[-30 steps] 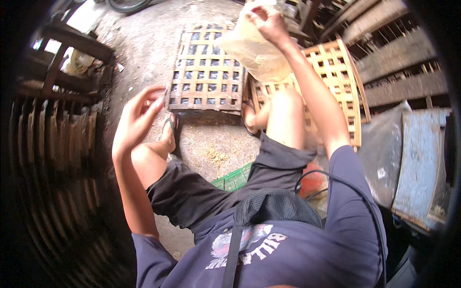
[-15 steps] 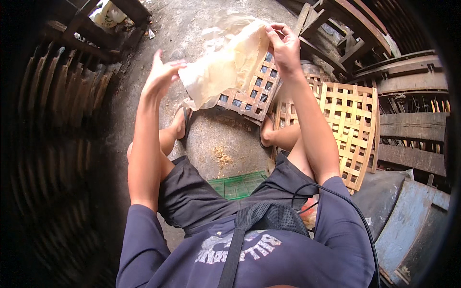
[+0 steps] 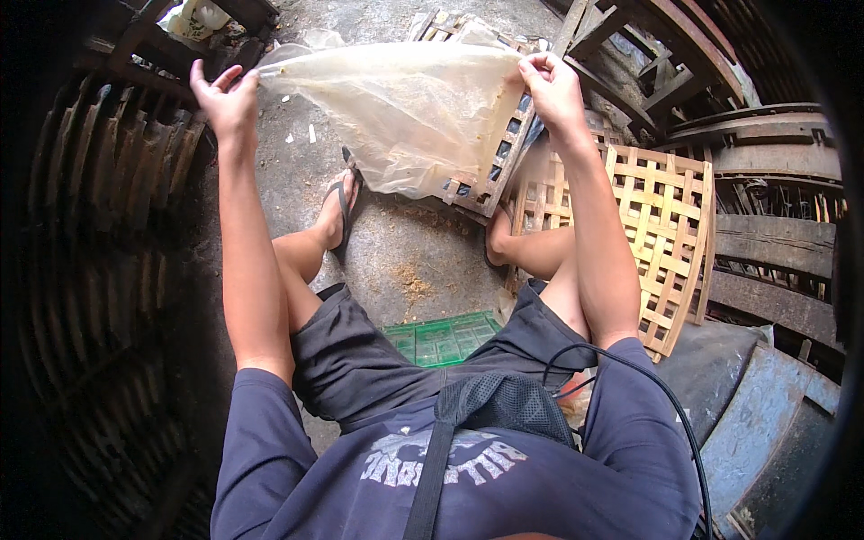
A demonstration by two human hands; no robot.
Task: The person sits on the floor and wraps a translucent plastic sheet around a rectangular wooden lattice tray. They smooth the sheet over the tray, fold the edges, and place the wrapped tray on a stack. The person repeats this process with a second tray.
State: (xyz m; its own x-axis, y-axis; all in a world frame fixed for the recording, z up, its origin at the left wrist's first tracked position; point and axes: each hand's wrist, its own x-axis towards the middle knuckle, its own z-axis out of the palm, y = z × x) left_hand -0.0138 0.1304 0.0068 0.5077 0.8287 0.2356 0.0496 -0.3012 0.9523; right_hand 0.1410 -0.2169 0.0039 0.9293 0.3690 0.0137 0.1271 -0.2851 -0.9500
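A thin, yellowish, see-through plastic sheet (image 3: 405,108) is stretched between my two hands. Its upper left corner is pinched in my left hand (image 3: 229,108), far out to the left, with some fingers spread away from the pinch. My right hand (image 3: 553,90) grips the upper right corner between thumb and fingers. Below the pulled-up edge the sheet hangs in loose creases over a slatted wooden crate (image 3: 495,184) on the ground in front of me. Dark plastic shows through the crate's gaps; most of its top is hidden by the sheet.
Pale woven bamboo panels (image 3: 661,234) lean to the right of my knee. A green plastic crate (image 3: 441,337) is under me, with yellowish crumbs (image 3: 412,281) on the floor ahead. Stacked wooden slats (image 3: 117,162) line the left; dark wooden frames (image 3: 661,63) stand at the far right.
My left hand has moved outward to the left and up, now with the sheet's corner. The sheet has gone from bunched to spread wide. My right hand has shifted slightly right.
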